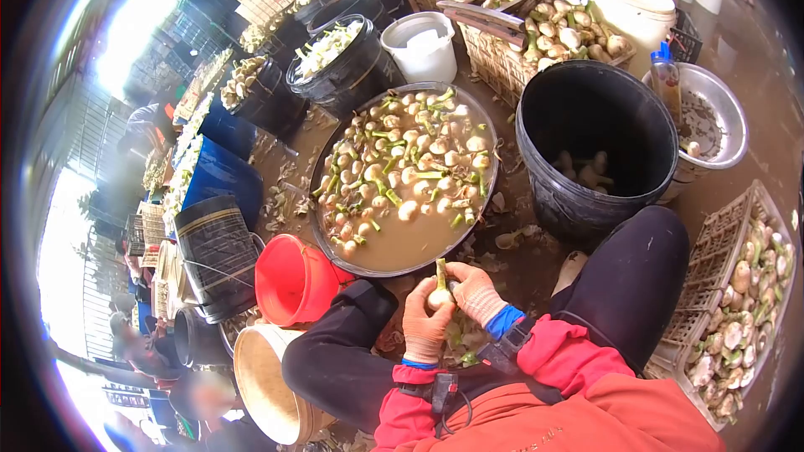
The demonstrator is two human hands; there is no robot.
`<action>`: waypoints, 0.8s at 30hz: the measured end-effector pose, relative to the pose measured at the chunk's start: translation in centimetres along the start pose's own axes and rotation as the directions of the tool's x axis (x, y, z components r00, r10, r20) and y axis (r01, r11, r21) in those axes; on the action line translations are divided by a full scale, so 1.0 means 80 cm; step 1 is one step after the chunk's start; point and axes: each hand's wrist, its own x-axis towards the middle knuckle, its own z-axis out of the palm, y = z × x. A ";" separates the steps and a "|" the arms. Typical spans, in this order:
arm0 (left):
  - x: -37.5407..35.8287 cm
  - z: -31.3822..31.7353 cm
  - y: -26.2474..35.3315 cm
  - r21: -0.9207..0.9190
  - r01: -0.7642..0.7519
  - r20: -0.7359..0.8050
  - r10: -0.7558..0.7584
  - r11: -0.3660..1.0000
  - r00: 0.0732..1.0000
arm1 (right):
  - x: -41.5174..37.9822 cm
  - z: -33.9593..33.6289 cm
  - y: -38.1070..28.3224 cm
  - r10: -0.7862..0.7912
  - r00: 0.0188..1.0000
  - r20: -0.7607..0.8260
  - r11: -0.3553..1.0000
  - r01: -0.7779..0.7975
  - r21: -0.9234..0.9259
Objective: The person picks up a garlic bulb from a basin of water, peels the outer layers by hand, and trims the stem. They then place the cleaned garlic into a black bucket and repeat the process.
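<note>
My left hand point(425, 326), in an orange-and-white glove, is closed around a pale round bulb point(440, 295) whose short green stem points up. My right hand point(476, 291), gloved alike, is closed against the bulb's right side. A small greyish bit shows by its fingertips, but what they grip is too hidden to tell. Just beyond both hands is a wide round tub point(402, 261) of murky brown water, with many stemmed bulbs floating in it. A deep black bucket point(536, 176) stands to the right of the tub, with several bulbs at its bottom.
A red bucket point(289, 280) and a cream bucket point(260, 385) lean by my left leg. At right is a crate point(699, 301) full of bulbs; a metal basin point(733, 117) sits behind the black bucket. Other people point(205, 406) are at the left. Peelings litter the wet floor.
</note>
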 end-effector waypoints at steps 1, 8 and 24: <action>0.000 -0.003 0.005 0.001 0.001 -0.002 -0.001 1.000 1.000 | 0.005 -0.001 0.009 0.001 1.000 0.002 1.000 -0.001 0.000; 0.006 -0.016 0.019 -0.890 0.329 0.177 -0.426 0.316 0.887 | 0.006 -0.011 0.008 -0.175 0.970 0.169 0.943 0.116 0.312; 0.002 -0.013 0.019 -0.896 0.396 0.283 -0.428 0.201 0.858 | 0.000 -0.004 0.016 -0.225 0.974 0.023 0.974 0.225 0.001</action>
